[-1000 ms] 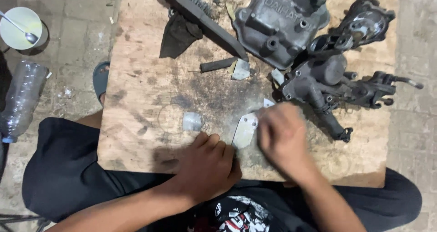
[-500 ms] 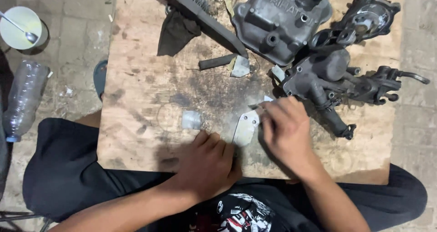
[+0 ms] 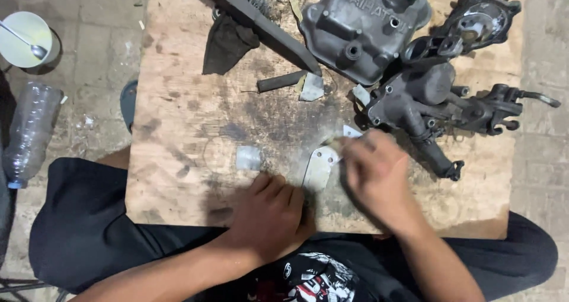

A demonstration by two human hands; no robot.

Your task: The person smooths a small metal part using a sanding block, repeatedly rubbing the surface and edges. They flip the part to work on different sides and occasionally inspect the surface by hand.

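Lying between hands, metal plate [image 3: 319,167], seemingly pinned

A small flat metal plate [image 3: 319,167], pale grey with rounded corners and a bolt hole near its upper end, lies flat on the wooden board [image 3: 178,130], near its front edge, slightly tilted rightward.

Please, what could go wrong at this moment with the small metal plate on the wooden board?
1. The left hand steadies the small metal plate only at its lower edge while the blurred right hand works at its top; the plate may slip.
2. The right hand is close to the dark cast engine part; knuckles might strike it.
3. The wooden board lies on the person's lap and could tilt.
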